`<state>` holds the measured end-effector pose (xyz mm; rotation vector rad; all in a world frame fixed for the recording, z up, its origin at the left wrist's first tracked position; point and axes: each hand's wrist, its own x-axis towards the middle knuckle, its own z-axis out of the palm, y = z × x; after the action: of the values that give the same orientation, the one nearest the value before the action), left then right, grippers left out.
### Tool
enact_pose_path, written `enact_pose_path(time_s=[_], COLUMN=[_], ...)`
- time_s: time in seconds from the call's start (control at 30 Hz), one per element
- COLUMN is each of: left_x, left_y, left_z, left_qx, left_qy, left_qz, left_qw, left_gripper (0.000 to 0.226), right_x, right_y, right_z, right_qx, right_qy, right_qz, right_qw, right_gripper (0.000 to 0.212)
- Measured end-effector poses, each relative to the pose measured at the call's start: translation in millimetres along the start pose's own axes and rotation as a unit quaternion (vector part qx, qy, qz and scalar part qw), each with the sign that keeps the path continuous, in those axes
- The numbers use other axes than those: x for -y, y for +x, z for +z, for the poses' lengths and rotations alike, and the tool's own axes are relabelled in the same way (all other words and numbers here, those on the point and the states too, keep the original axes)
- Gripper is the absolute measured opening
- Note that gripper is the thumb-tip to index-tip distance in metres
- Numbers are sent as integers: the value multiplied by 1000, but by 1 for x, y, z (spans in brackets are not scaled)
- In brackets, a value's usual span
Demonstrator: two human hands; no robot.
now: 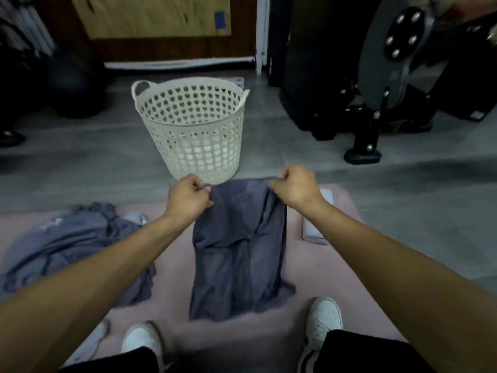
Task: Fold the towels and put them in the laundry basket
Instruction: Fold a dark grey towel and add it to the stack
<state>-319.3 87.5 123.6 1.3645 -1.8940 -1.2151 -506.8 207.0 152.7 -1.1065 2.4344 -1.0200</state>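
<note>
A dark grey towel (239, 254) hangs from both my hands over the pink mat, its lower end lying on the mat. My left hand (188, 196) pinches its top left corner and my right hand (295, 187) pinches its top right corner. Just beyond them a white perforated laundry basket (158, 114) stands upright on the grey floor; I see no towel inside it. A crumpled pile of grey towels (78, 246) lies on the mat to the left, partly hidden by my left forearm.
The pink mat (317, 267) covers the near floor. A light folded cloth (314, 232) lies to the right of the held towel. My white shoes (324, 316) rest at the mat's near edge. Black exercise equipment (376, 84) stands at the back right, a wooden door (161, 25) behind the basket.
</note>
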Motion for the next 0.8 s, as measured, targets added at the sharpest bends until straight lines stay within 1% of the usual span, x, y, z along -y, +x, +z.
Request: enact_pose_path(time_s=[0.03, 0.07, 0.1, 0.13, 0.17, 0.2, 0.23, 0.27, 0.33, 0.37, 0.43, 0.47, 0.5, 0.57, 0.6, 0.67, 0.73, 0.8], left_x=[-6, -9, -11, -12, -13, -12, -12, -14, -18, -18, -21, -23, -24, -25, -25, -27, -29, -23], left_y=[-12, -25, -40, -55, -68, -77, -85, -94, -109, -116, -126, -131, -134, -137, -138, -139, -136, -128], left_z=[-12, -22, -31, -38, -44, -50, -56, -61, -70, -73, -80, -82, -83, -80, -79, -79, -78, -74], left_qx=[-29, -27, 3, 27, 23, -17, -64, -87, -74, -80, -137, -150, -149, -134, -144, -178, -155, -107], left_qy=[5, 38, 86, 119, 115, 87, 50, 20, -25, -39, -36, -26, -25, -63, -85, -108, -104, -53], left_qz=[42, 68, 71, 64, 75, 100, 126, 135, 124, 134, 184, 198, 193, 155, 144, 142, 112, 38], left_qw=[999, 997, 994, 990, 990, 991, 989, 987, 989, 987, 973, 968, 969, 977, 975, 968, 976, 992], left_gripper=[21, 21, 21, 21, 22, 22, 21, 20, 20, 20, 16, 15, 16, 22, 24, 22, 19, 16], right_x=[12, 20, 25, 27, 26, 25, 27, 29, 34, 36, 39, 39, 40, 39, 38, 40, 41, 38], right_y=[-17, -35, -54, -69, -83, -93, -100, -105, -115, -120, -131, -135, -137, -140, -141, -142, -141, -130], right_z=[-12, -19, -24, -25, -27, -30, -36, -44, -57, -61, -64, -64, -64, -58, -55, -50, -49, -47], right_qx=[-70, -105, -103, -79, -62, -69, -95, -122, -144, -149, -188, -208, -210, -172, -157, -159, -173, -154], right_qy=[41, 56, 39, 8, -15, -10, 16, 46, 81, 90, 114, 126, 129, 101, 87, 88, 111, 78], right_qz=[-44, -85, -111, -115, -104, -98, -101, -99, -92, -98, -123, -130, -126, -89, -75, -81, -87, -66], right_qw=[996, 989, 988, 990, 992, 993, 990, 987, 982, 980, 968, 961, 961, 976, 981, 980, 975, 983], right_gripper=[9, 5, 4, 5, 6, 6, 7, 9, 11, 10, 7, 5, 4, 3, 5, 6, 6, 8])
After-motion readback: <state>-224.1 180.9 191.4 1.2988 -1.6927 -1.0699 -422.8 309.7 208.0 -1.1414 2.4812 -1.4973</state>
